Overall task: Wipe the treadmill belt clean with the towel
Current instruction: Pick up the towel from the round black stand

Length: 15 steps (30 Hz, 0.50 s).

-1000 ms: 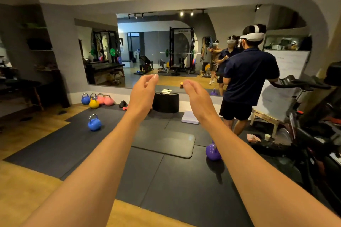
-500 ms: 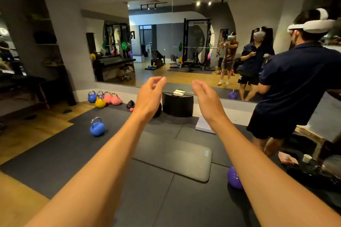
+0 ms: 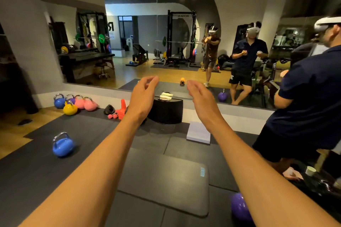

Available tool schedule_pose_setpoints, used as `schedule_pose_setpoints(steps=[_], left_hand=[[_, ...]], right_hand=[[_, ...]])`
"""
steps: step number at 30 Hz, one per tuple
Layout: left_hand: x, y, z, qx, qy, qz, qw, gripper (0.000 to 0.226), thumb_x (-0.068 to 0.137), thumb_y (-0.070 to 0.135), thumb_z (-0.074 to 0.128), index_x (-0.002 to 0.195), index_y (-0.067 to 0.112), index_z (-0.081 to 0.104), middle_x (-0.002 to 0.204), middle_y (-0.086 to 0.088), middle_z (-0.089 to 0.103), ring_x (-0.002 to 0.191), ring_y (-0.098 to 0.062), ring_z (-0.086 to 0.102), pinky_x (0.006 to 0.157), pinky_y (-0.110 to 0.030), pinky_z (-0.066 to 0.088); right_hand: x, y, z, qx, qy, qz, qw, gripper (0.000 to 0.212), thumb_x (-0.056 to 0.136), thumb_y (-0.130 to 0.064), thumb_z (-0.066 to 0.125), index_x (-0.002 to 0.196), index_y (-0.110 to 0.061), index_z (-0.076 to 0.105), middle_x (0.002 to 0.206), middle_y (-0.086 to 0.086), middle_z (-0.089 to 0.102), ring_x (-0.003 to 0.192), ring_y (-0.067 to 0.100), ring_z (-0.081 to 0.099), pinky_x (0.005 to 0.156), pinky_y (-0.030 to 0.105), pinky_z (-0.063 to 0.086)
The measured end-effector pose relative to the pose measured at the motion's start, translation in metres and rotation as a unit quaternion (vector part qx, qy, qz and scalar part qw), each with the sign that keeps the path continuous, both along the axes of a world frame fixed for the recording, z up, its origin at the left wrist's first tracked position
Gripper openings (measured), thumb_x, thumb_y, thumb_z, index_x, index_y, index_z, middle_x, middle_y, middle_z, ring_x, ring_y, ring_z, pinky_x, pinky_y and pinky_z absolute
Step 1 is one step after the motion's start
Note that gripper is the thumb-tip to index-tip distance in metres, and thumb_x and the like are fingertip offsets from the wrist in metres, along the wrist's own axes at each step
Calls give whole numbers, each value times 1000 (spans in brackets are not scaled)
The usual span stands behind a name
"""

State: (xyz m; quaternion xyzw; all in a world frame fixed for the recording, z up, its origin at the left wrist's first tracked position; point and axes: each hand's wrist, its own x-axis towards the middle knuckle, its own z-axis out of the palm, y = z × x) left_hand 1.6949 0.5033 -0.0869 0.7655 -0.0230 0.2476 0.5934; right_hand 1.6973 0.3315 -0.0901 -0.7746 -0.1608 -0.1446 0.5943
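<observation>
Head view: your 2 hands are stretched out in front of you, empty, palms facing each other, fingers loosely extended and a little curled. Your left hand (image 3: pixel 143 96) and right hand (image 3: pixel 201 97) hold nothing and touch nothing. Between them, farther off, a pale folded towel (image 3: pixel 166 96) lies on top of a round black drum-shaped block (image 3: pixel 166 111) that stands on the dark floor mats (image 3: pixel 92 134) near their far edge, just below the wall mirror (image 3: pixel 147 42). The towel lies straight ahead of you and well apart from both hands; its long axis runs roughly left to right across your line of sight. In the picture it sits slightly closer to your left hand, though either could take it, I judge, once you step forward. No treadmill or belt can be made out with certainty here, so you will likely have to turn after picking up the towel.

Readable writing is sparse: the thick grey pad (image 3: pixel 164 180) at the near middle of the mats carries a small pale logo at its right end, too small to read. The squat rack (image 3: pixel 181 38) reflected in the mirror bears reversed lettering on its top bar that cannot be read surely. The shorts of the reflected person (image 3: pixel 245 57) show a reversed number, seemingly 30.
</observation>
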Motion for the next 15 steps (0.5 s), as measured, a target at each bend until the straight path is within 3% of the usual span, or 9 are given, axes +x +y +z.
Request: schedule_pose_setpoints(steps=[6, 11, 15], left_hand=[[159, 25, -1, 11, 7, 8, 1000, 40, 96, 47, 45, 125, 21, 53, 122, 3, 56, 111, -16, 52, 96, -35, 44], [281, 55, 6, 4, 20, 34, 999, 43, 94, 48, 47, 125, 20, 56, 122, -1, 59, 110, -17, 55, 84, -28, 43], [377, 79, -2, -1, 19, 40, 999, 43, 93, 50, 47, 123, 21, 56, 120, 0, 59, 109, -17, 55, 87, -31, 44]], right_hand=[[177, 16, -5, -6, 11, 6, 1000, 49, 95, -52, 39, 135, -24, 48, 133, -4, 53, 123, 13, 47, 100, 31, 37], [298, 41, -3, -22, 18, 10, 1000, 46, 96, -49, 38, 130, -21, 52, 126, -2, 56, 117, 14, 49, 91, 28, 36], [389, 71, -14, -19, 25, 18, 999, 44, 96, -47, 39, 130, -21, 52, 123, -5, 56, 114, 10, 49, 89, 25, 35]])
